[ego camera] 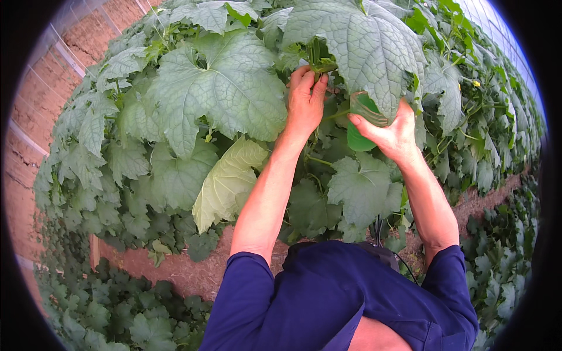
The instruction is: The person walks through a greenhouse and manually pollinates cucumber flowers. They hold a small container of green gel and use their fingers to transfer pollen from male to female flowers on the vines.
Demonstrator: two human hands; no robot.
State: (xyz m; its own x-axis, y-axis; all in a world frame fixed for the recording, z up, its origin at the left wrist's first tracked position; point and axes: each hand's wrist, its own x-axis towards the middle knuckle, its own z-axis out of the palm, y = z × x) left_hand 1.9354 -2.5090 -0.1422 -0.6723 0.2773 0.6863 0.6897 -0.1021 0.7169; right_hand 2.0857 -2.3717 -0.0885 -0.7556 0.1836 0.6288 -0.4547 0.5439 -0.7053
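Observation:
Among the large lobed leaves of a climbing gourd-type vine, my left hand (307, 98) is raised, its thumb and fingers pinched on a green stem or young fruit (324, 66). The leaves partly hide what its fingertips hold. To the right, my right hand (396, 134) grips a green, see-through plastic cup (361, 137) with ridges around its upper part. A broad leaf (358, 48) hangs over the cup and covers part of it and of my right fingers. What the cup contains cannot be made out.
A big leaf (215, 83) spreads left of my left hand, and a pale, turned leaf (230, 184) hangs below it. Bare soil (189, 267) runs between this row and low plants (149, 324) behind me. An earthen wall (33, 114) stands at the far left.

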